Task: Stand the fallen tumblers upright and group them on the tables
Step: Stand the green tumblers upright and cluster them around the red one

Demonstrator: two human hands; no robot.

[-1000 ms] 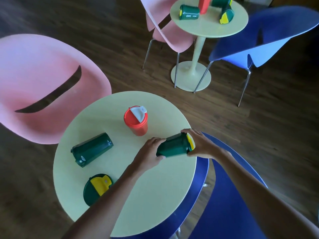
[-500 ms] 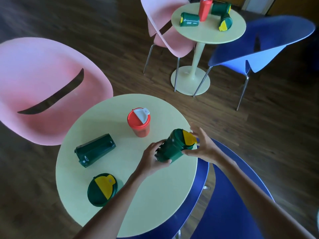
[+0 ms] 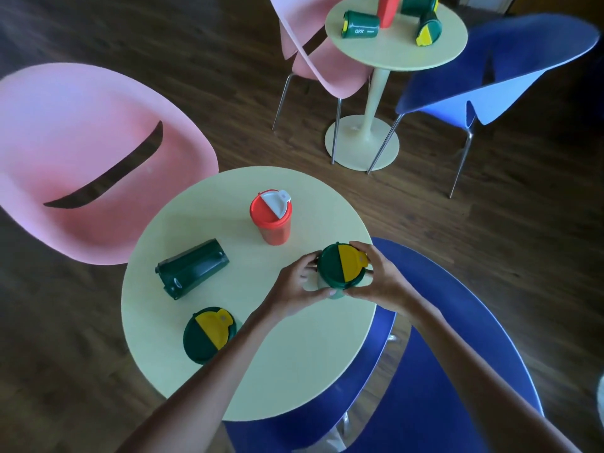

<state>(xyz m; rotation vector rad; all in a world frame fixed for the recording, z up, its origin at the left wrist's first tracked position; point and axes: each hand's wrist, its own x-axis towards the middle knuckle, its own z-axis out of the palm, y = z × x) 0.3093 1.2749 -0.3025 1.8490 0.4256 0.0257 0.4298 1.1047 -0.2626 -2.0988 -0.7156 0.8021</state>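
Tumbler (image 3: 340, 268) with green-and-yellow lid now upright near right edge of near table (image 3: 294, 371), lid facing up, long axis vertical; half a second ago tilted, a second ago flat on its side. Clasped on both flanks: left hand (image 3: 299, 282) curled round left side, right hand (image 3: 379, 279) curled round right side, fingers closed on body just under lid.

Left to right on near table: lidless green tumbler (image 3: 191, 268) lying flat, long axis running lower left to upper right, position unchanged; second lidded green tumbler (image 3: 209, 335) upright at near-left, yellow half of lid toward upper right, unchanged; red tumbler (image 3: 271, 219) upright with white flap on lid, just behind held one, unchanged.

Far table (image 3: 402, 50): green tumbler (image 3: 361, 25) on its side, axis left to right, white lettering "OKK" legible, smaller print beside it unreadable; red tumbler (image 3: 389, 9) upright, top cut off by frame; two more green tumblers (image 3: 428, 31) fallen.
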